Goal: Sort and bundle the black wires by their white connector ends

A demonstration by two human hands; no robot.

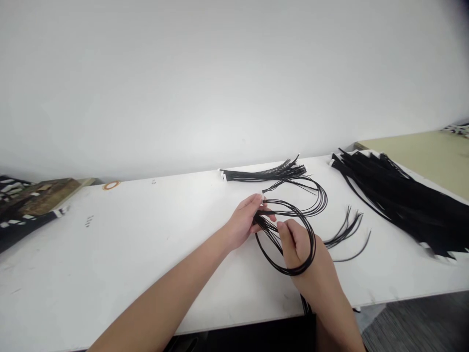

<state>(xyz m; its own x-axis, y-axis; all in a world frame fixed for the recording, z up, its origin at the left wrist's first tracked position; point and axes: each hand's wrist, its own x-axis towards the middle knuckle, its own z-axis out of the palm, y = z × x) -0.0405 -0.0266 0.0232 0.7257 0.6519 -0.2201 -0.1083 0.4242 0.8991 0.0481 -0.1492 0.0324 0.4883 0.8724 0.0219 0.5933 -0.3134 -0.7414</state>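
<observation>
Thin black wires loop in wide curves around and between my two hands over the white table. My left hand is closed on the wires, with a small white connector near its thumb. Fingers curled, my right hand grips the same wires, and one loop passes over its back and wrist. Loose wire ends fan out on the table to the right of that hand. More wire hangs past the near edge, below the right hand.
Behind the hands lies a bundle of black wires with white connectors. A large pile of black cables covers the table's right side. An orange ring lies at the back left, near a brown box and more cables.
</observation>
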